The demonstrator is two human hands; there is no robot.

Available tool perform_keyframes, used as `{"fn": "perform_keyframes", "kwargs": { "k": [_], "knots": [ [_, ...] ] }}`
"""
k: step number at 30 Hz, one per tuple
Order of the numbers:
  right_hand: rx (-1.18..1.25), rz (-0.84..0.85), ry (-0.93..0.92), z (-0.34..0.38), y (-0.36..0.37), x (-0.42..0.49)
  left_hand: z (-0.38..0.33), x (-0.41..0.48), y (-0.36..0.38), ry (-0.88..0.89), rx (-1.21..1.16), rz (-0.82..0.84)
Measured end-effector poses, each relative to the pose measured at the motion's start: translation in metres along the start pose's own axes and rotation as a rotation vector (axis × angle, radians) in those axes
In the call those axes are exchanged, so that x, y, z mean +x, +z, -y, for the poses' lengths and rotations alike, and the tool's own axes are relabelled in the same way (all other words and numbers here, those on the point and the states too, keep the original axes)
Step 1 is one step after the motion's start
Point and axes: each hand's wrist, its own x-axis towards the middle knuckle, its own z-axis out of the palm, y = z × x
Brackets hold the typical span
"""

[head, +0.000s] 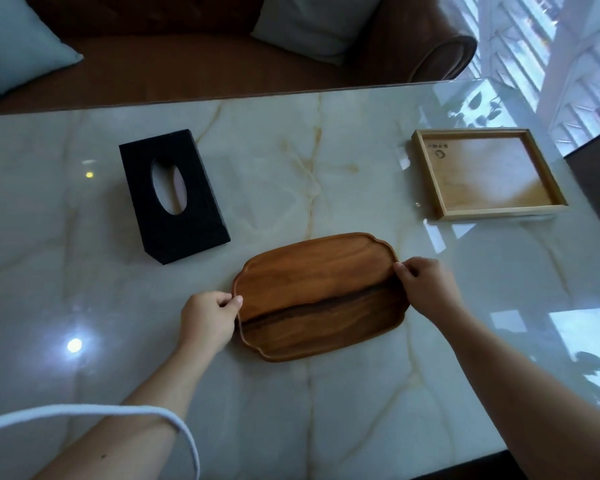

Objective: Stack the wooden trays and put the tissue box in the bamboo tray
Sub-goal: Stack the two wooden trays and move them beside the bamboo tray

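Trays numbered three: two brown wooden trays, nested at table centre and clamped at opposite rims by left hand and right hand; one bamboo tray, far right, holding nothing. One black tissue box stood far left.

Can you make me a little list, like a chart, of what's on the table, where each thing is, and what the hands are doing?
table: marble table
dark tray: wooden tray, near the middle, closest to the person
left hand: left hand gripping the tray's left edge
right hand: right hand gripping the tray's right edge
tissue box: black tissue box, far left, untouched
light tray: bamboo tray, far right, nothing in it
behind table: brown sofa with cushions
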Motion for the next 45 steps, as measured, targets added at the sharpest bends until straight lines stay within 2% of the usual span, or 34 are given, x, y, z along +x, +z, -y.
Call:
{"fn": "perform_keyframes", "kwargs": {
  "k": [9, 16, 31, 45],
  "knots": [
    [0.03, -0.065, -0.025, -0.031, -0.033, -0.015, -0.042, -0.023, 0.0, 0.103, 0.002, 0.008],
    [0.077, -0.093, -0.018, -0.102, -0.088, -0.002, -0.099, -0.049, 0.063, 0.088, -0.026, 0.011],
    [0.095, -0.137, 0.105, -0.258, -0.194, 0.05, -0.207, -0.06, 0.233, 0.042, -0.119, 0.24],
    [0.083, -0.153, 0.152, -0.302, -0.212, 0.069, -0.234, -0.067, 0.283, -0.009, -0.123, 0.264]
  ]
}}
